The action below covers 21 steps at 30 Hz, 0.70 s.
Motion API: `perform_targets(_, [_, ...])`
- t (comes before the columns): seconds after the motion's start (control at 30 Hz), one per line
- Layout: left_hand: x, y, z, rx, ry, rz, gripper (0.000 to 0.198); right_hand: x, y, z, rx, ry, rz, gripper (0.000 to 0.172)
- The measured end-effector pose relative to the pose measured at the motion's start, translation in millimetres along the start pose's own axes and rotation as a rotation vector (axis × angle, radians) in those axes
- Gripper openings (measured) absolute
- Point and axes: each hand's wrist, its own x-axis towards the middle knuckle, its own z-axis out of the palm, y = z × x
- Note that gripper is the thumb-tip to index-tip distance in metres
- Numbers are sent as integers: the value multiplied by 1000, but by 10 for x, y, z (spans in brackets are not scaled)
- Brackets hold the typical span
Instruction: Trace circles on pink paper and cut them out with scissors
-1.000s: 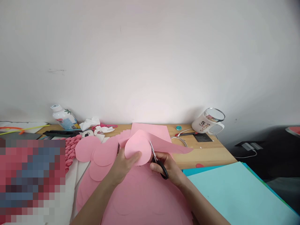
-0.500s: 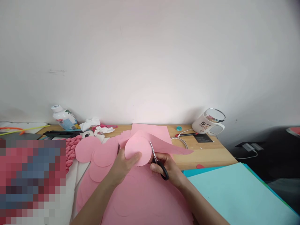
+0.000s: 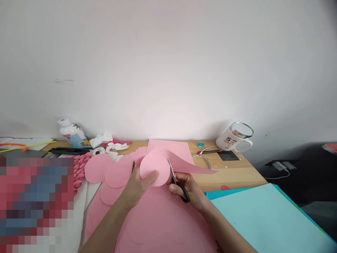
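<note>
The pink paper disc (image 3: 154, 163) is held above pink sheets (image 3: 163, 221), probably light, bendable and easily creased; its rim seems the safest hold. The left hand's (image 3: 139, 186) fingers pinch it; the right hand's (image 3: 191, 189) fingers grasp scissors (image 3: 179, 183) alongside.

The paper disc (image 3: 154, 167) is plain pale pink; the scissors (image 3: 179, 182) show black handles and silvery blades; the mug (image 3: 226, 137) is white, silver-rimmed, its lettering dark and seemingly brown; the large sheet (image 3: 268, 214) is pale aqua; the bottle (image 3: 73, 133) is white with a green palm motif.
</note>
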Motion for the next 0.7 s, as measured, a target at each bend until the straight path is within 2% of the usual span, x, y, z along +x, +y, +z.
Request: perform_targets(0.7, [18, -21, -19, -21, -16, -8, 31, -3, 18, -2, 14, -1, 5, 33])
